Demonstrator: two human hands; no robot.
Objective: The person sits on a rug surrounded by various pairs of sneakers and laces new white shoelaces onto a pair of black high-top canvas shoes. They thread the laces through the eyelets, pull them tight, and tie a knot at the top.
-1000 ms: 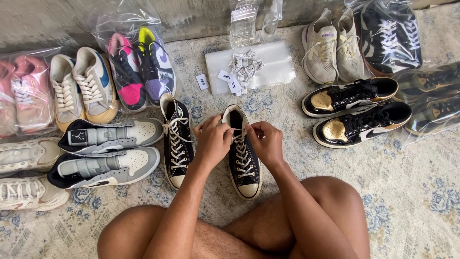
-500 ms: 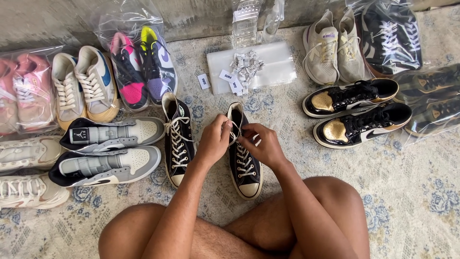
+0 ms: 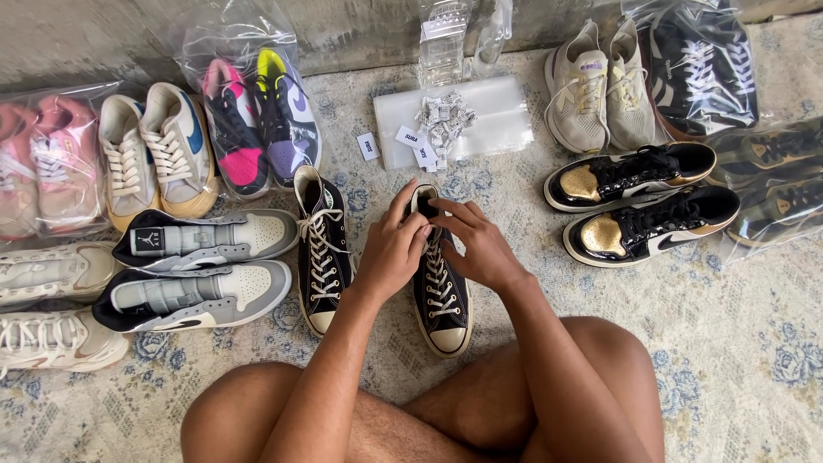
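Two hands meet at the top of a black shoe point(image 3: 442, 296) on the rug point(image 3: 737, 360). The left hand point(image 3: 396, 249) and right hand point(image 3: 482, 244) both have their grip pinched together on its white laces. Its twin shoe point(image 3: 323, 249) lies just beside it.

I see my left hand point(image 3: 396, 249) and right hand point(image 3: 480, 244) together on the top of a black canvas shoe point(image 3: 441, 300), fingertips at its laces near the opening. Its twin shoe point(image 3: 321, 249) lies just beside my left hand. Two black and gold sneakers point(image 3: 643, 201) lie beyond my right hand on the carpet point(image 3: 737, 343).
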